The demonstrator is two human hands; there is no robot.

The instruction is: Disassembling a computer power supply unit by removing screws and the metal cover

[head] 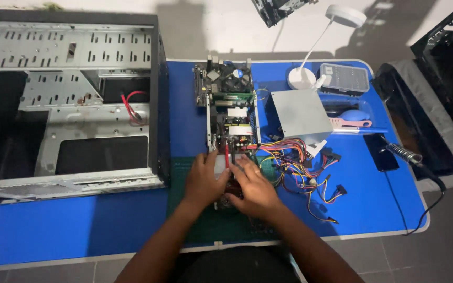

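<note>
A small component [230, 184], mostly hidden under both hands, lay on the dark green mat [205, 225] at the near middle of the blue tabletop [79, 220]. The left hand [203, 181] rested on its left side with fingers curled down over it; the right hand [254, 189] covered its right side, fingers bent around a red-handled tool [227, 155] that stood up between the two hands. Whether either hand truly clamped the component could not be told.

Just beyond the hands sat an opened power supply board [235, 134], and behind that a motherboard [225, 84] with a round fan. To the right stood a grey metal power supply box [299, 116], its bundle of coloured cables [302, 170] spilling toward the right hand. Farther right lay a clear parts box [344, 78], a white desk lamp [310, 63], a blue blower bulb [355, 114] and a soldering iron [402, 153]. An empty computer case [69, 99] lay open on the left.
</note>
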